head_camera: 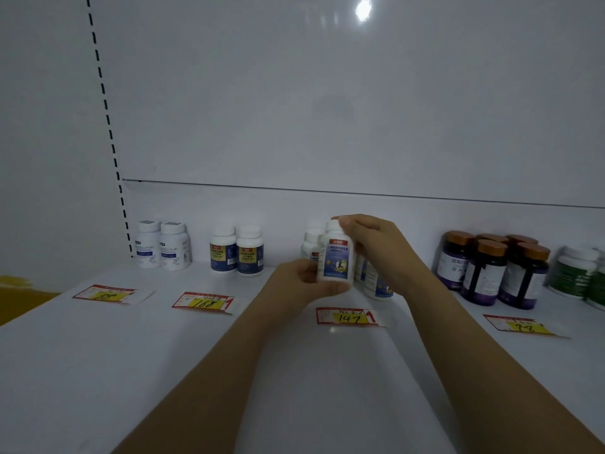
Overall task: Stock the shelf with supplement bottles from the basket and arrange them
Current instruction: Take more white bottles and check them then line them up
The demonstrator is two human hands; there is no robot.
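Under my arms ran a smooth white metal shelf (pixel 98 355). My left hand (pixel 302 276) cupped the base of a small white plastic supplement bottle (pixel 337 262) with a glossy blue label, upright just behind the yellow 147 price tag (pixel 348 316); my right hand (pixel 370 237) pinched its round cap. Slick plastic might slip and topple the matching white bottles (pixel 376 286) just behind it.

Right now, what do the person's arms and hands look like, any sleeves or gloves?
Both forearms are bare to the frame edge, no sleeves showing. The left hand and right hand wear no gloves, rings, watch or bracelet.
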